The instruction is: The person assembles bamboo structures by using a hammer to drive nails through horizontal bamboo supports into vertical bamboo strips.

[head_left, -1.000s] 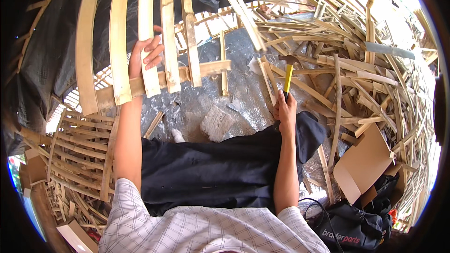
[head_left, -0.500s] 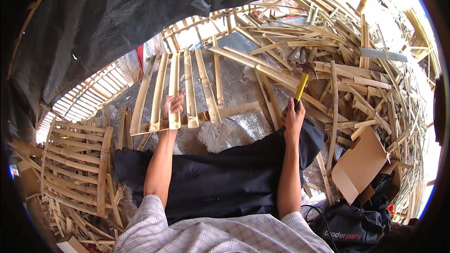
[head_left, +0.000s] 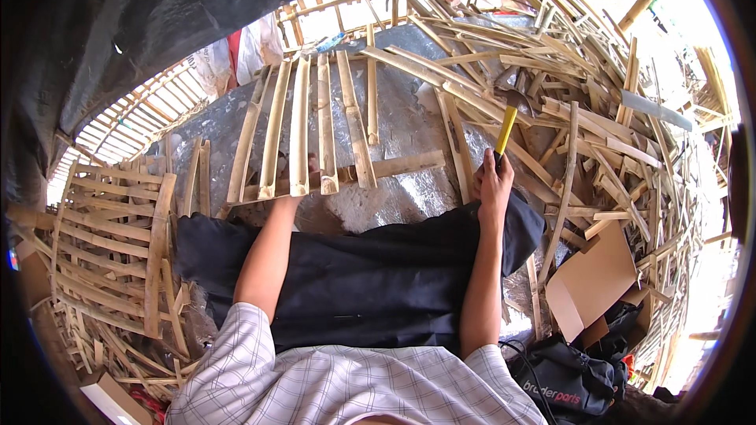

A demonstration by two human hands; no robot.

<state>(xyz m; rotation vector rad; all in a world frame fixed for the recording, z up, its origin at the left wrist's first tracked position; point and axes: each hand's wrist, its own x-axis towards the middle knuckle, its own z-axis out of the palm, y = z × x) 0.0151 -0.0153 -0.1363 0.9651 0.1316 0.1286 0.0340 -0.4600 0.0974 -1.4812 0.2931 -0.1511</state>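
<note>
A bamboo slat frame point(head_left: 298, 134), several pale split strips on a crosspiece, leans in front of me at the centre left. My left hand point(head_left: 313, 166) reaches under it; only some blurred skin shows between two slats, and its grip is hidden. On the right, my right hand point(head_left: 494, 182) is closed round the dark grip of a hammer point(head_left: 505, 132) with a yellow handle, held upright with its head at the top. Dark cloth point(head_left: 354, 279) covers my legs below both hands. Behind the slats lies another bamboo crosspiece point(head_left: 405, 164).
A finished-looking slatted bamboo panel point(head_left: 110, 228) stands at my left. Piled bamboo strips point(head_left: 606, 142) fill the right side. Nearer on the right are an open cardboard box point(head_left: 591, 279) and a black bag point(head_left: 563, 378). Black sheeting point(head_left: 197, 8) hangs overhead at the far left.
My left hand has gone from showing its curled fingers over a slat to being mostly hidden beneath the slats. The right hand still holds the hammer upright; the view has shifted slightly.
</note>
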